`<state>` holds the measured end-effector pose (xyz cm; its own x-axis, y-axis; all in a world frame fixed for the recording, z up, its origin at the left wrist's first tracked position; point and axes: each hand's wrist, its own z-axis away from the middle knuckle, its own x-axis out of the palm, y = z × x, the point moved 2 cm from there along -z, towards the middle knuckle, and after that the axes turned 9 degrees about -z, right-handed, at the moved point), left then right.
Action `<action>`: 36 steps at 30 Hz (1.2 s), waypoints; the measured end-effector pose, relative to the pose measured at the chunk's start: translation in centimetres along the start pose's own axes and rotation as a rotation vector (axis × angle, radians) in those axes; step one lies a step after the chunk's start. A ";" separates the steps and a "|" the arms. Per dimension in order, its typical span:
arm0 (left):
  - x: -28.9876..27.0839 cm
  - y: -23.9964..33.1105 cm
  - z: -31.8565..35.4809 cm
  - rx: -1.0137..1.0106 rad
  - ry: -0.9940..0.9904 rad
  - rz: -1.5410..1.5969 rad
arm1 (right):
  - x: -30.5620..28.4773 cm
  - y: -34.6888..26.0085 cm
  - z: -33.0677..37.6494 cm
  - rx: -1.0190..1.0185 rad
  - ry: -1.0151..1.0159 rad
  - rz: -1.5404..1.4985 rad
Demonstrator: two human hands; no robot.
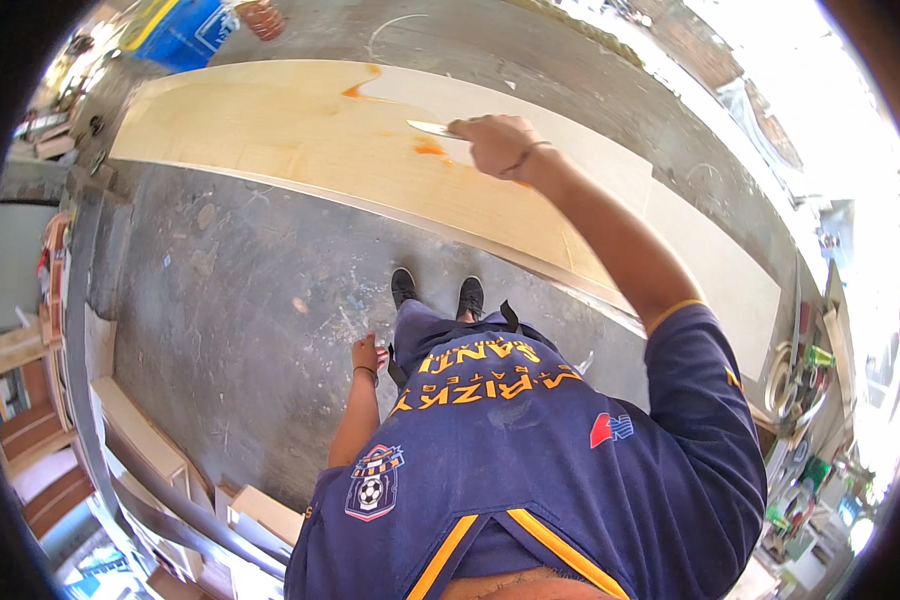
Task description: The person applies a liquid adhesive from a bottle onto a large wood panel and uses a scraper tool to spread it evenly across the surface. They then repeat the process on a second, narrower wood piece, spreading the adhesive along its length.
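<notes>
My right hand (498, 145) is closed round a thin, pale flat scraper (432, 129), held against the top of a long board (270, 120). Yellowish wet glue or coating covers much of the board's left and middle, while its far right part looks paler and dry. A thicker orange puddle (429, 147) lies just below the scraper blade. Further up, an orange streak (355, 90) runs near the board's far edge. My left hand (367, 355) hangs low beside my leg, its fingers loosely apart and holding nothing that I can see.
A blue and yellow bucket (180, 35) stands beyond the board's left end, with a reddish-brown container (260, 18) beside it. Wooden shelving (40, 430) and boards line the left. Assorted tools and materials (805, 480) crowd the right. Grey concrete floor (230, 270) lies around my shoes.
</notes>
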<state>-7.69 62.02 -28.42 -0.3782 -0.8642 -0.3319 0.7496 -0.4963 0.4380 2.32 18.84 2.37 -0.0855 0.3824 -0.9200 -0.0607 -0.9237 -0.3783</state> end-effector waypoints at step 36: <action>-3.8 -2.9 -2.2 -0.005 0.066 -0.104 | 1.3 6.7 -1.4 -0.363 -0.316 0.091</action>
<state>-7.29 66.92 -30.26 -0.4179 -0.8004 -0.4299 0.7107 -0.5827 0.3942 3.23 13.15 -1.54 -0.3755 0.2357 -0.8964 0.3074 -0.8807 -0.3604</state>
